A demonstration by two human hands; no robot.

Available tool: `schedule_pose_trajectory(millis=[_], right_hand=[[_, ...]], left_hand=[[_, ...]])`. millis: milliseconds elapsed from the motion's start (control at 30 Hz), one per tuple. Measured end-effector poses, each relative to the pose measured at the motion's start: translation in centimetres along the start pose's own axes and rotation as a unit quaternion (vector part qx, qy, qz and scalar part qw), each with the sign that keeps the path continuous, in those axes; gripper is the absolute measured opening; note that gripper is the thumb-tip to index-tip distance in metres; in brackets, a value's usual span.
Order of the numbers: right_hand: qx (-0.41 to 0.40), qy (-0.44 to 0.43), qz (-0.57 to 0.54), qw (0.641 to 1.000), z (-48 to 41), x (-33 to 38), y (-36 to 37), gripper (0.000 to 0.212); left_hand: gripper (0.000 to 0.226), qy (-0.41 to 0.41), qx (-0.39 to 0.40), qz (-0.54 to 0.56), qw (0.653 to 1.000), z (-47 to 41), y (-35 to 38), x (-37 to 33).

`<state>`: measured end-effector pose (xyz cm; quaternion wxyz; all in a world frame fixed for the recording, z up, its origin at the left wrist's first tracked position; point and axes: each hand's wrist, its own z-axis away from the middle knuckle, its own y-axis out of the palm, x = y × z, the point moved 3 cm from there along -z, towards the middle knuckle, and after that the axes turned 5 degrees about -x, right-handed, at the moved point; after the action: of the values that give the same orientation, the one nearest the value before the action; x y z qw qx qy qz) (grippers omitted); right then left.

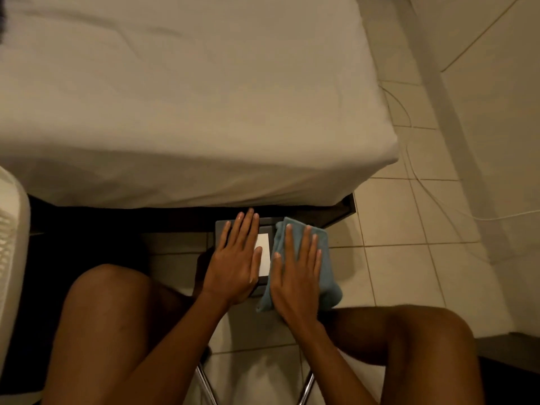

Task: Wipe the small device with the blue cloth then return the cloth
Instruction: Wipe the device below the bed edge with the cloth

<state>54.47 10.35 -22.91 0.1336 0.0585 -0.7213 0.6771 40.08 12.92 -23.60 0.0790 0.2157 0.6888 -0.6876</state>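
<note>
Grey and flat, the small device (264, 226) lies just below the middle of the frame, its far edge close under the overhanging side of the bed (187, 112). What it rests on is hidden by the hands. A white rectangular patch (263, 252) shows on its top face, between the two hands.

The left hand (233, 264) lies palm down on the left part of the device, fingers straight and slightly spread, fingertips reaching the far edge. It presses flat rather than gripping; nothing is closed in it.

The blue cloth (327, 276) covers the right part of the device, bunched in folds, with one corner hanging off the near edge and another lump spilling to the right. The right hand (296, 276) lies palm down on top of the cloth, fingers extended and a little apart, thumb out toward the white patch. It pins the cloth flat under the palm, not curled around it.

Both forearms run down toward the lower edge of the frame, passing between the person's bare knees (111, 290), which fill the lower left and lower right. Two chrome chair legs (204, 381) show at the bottom centre over the pale tiled floor (409, 229).

The bed's white sheet fills the upper left and centre. A thin white cable (420, 182) trails across the tiles at the right. A white slatted object (11, 229) sits at the left edge.
</note>
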Motion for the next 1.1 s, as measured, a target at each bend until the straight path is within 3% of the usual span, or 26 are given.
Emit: schedule_pose_trajectory(millis=[67,200,367,533,733,1100], right_hand=[[0.023,-0.038,-0.005,0.999,-1.2,-1.2,-0.3,0.063],[0.003,0.037,-0.015,0.999,-4.7,-0.4,-0.8,0.061],[0.064,-0.082,-0.052,0.993,-2.0,-2.2,-1.3,0.060],[0.033,-0.012,-0.050,0.998,-6.4,-1.6,-1.1,0.059],[0.084,-0.110,-0.060,0.989,-1.8,-1.6,-1.5,0.060],[0.078,-0.107,-0.067,0.989,-4.3,-1.0,-1.1,0.057]], left_hand=[[0.062,-0.002,-0.006,0.000,1.000,-0.3,-0.2,-0.3],[0.063,-0.008,0.001,-0.005,1.000,-0.1,-0.2,-0.2],[0.063,-0.002,-0.001,0.003,1.000,-0.1,-0.2,-0.1],[0.064,-0.005,-0.002,-0.013,1.000,0.0,-0.4,-0.1],[0.064,0.007,0.003,-0.002,1.000,0.0,-0.5,0.1],[0.066,0.040,0.005,-0.017,0.999,-0.4,-0.4,1.1]])
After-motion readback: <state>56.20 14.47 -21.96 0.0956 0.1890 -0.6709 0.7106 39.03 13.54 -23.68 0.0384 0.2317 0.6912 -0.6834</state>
